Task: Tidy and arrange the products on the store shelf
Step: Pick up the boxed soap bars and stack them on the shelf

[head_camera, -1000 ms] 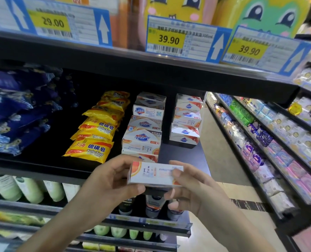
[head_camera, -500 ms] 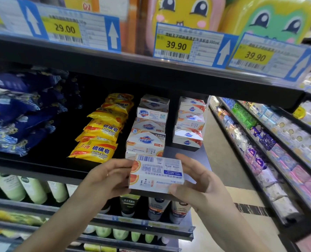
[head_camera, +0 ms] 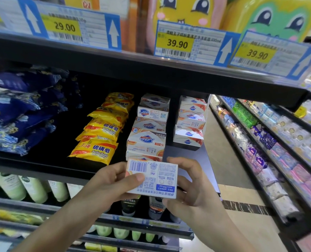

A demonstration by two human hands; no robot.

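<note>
Both hands, left hand (head_camera: 112, 180) and right hand (head_camera: 191, 190), have a grip on one soap box (head_camera: 152, 176), barcode side up (label hidden), just in front of the shelf (head_camera: 51, 160). Judged step: orienting it; next, set it onto the box row (head_camera: 147, 140) directly beyond.

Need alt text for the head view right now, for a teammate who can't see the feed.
Both hands, left hand and right hand, hold a white soap box barcode side up in front of a dark store shelf. Behind it stand two rows of soap boxes, with yellow sulfur soap packs to their left and blue packets farther left.
</note>
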